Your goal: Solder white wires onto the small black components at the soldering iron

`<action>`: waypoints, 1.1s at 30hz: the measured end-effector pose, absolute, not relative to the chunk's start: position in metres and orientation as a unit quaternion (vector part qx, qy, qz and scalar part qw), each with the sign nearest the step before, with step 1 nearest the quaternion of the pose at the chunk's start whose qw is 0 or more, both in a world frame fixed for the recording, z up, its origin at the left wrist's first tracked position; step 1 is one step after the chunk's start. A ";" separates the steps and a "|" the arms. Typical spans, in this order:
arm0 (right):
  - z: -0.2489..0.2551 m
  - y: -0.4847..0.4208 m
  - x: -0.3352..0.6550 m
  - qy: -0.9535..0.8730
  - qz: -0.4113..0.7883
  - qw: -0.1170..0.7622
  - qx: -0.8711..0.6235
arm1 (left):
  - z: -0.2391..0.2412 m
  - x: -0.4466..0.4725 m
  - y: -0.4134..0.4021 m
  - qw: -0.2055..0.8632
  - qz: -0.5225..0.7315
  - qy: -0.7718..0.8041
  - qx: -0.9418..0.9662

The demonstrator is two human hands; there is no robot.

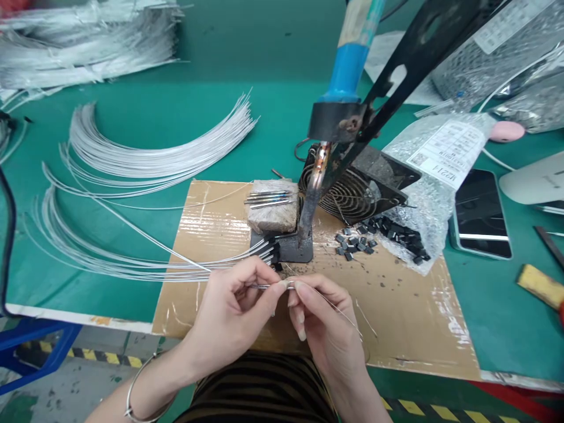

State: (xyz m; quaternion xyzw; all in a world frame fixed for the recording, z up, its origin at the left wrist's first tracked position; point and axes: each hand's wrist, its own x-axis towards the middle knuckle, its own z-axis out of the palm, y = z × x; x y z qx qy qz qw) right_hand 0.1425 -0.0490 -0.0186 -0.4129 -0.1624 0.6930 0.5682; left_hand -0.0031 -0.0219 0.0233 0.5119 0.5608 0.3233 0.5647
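Note:
My left hand (244, 305) is closed, thumb and forefinger pinching the end of a white wire (176, 254) that runs in from the left. A short, dark, thin piece (258, 286) shows between its fingers, too small to make out. Fingertip to fingertip with it, my right hand (324, 314) pinches a thin wire (339, 310) that trails down to the right. Just beyond my hands, a row of white wires with black ends (273, 252) lies beside a wrapped block (273, 218) carrying several thin metal rods (269, 198). Above them a soldering iron (317, 167) points downward, clamped in a black stand (396, 70).
Cardboard (409, 329) covers the front of the green table (282, 117). Small black pieces (355, 244) spill near a plastic bag (436, 164). A fan (352, 188) stands behind the iron; a phone (481, 214) lies right. Bundled white wires (163, 153) lie left.

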 end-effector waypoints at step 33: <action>-0.017 -0.049 0.139 -0.164 0.671 0.573 -0.441 | 0.015 0.009 -0.023 0.486 0.435 0.553 0.518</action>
